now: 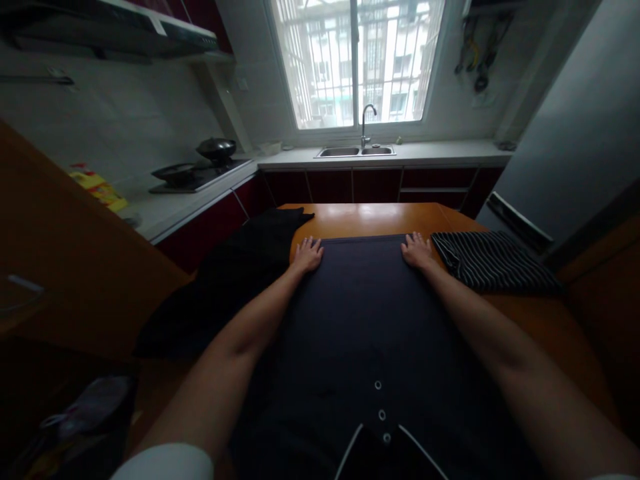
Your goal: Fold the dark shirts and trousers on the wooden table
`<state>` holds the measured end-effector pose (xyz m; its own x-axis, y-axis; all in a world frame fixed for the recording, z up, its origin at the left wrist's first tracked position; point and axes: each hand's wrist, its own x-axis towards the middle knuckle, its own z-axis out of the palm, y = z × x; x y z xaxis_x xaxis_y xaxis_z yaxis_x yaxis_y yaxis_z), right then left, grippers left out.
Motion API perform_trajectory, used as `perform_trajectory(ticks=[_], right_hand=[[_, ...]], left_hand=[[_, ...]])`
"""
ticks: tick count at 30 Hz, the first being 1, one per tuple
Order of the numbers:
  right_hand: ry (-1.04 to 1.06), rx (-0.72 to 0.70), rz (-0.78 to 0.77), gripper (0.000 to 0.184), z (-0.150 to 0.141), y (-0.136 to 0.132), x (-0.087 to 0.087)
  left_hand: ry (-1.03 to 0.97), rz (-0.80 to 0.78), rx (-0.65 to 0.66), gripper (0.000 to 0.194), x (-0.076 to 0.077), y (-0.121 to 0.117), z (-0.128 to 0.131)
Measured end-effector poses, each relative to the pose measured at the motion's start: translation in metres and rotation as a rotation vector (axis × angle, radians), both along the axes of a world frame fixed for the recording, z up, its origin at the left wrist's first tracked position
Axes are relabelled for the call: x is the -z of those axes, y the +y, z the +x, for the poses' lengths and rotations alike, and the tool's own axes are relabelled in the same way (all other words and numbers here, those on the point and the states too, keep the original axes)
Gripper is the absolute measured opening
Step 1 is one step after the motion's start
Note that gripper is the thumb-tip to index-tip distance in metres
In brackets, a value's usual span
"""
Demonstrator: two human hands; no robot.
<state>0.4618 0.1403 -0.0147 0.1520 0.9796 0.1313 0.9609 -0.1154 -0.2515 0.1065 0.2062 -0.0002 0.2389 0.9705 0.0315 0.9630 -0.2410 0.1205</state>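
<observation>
A dark navy shirt [367, 307] lies spread flat on the orange-brown wooden table [370, 215], its collar edges with pale piping and several ringed buttons toward me. My left hand [309, 255] rests flat on the shirt's far left corner, fingers spread. At the far right corner, my right hand [417, 251] presses down the same way, fingers apart. The shirt's far edge runs straight between both hands. Neither hand grips the cloth.
A black garment [240, 267] drapes over the table's left side. Folded black striped cloth [493, 260] sits at the right. Behind are a counter with a sink [340, 152], a stove with pans [217, 149], and a fridge [565, 127] on the right.
</observation>
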Motion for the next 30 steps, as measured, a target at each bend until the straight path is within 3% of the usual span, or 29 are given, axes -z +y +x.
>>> perform_trajectory(ticks=[3,6,8,11,14,16,19,22,24,26,30], right_hand=[[-0.013,-0.049,0.046,0.059,-0.037,-0.025,-0.003],[-0.006,-0.299,0.023,0.06,-0.09,-0.059,0.009],[-0.024,-0.388,0.0,0.061,-0.102,-0.08,0.018],[-0.073,-0.336,-0.035,0.061,-0.072,-0.101,0.021],[-0.115,-0.139,-0.025,0.059,-0.029,-0.115,0.01],[-0.136,-0.041,0.037,0.058,-0.022,-0.129,0.001],[-0.099,-0.131,0.079,0.057,-0.056,-0.166,-0.001],[-0.026,-0.318,0.032,0.059,-0.103,-0.209,0.012],[-0.03,-0.374,0.01,0.06,-0.115,-0.23,0.022],[-0.058,-0.361,-0.008,0.062,-0.105,-0.241,0.027],[-0.092,-0.178,-0.034,0.061,-0.053,-0.249,0.021]], left_hand=[[0.01,0.097,0.145,0.06,0.002,-0.033,0.03],[-0.034,0.071,0.362,0.06,0.021,-0.088,0.075],[-0.042,0.01,0.43,0.062,0.031,-0.117,0.086],[-0.01,-0.018,0.382,0.063,0.028,-0.128,0.064],[0.032,-0.036,0.178,0.063,0.007,-0.118,0.027],[0.039,-0.008,0.121,0.062,-0.006,-0.125,0.015],[0.002,0.058,0.32,0.061,-0.006,-0.172,0.027],[-0.036,0.013,0.573,0.063,0.011,-0.236,0.049],[-0.024,-0.012,0.647,0.064,0.022,-0.264,0.052],[0.003,-0.018,0.641,0.063,0.026,-0.275,0.04],[0.042,-0.053,0.493,0.059,0.016,-0.262,-0.001]])
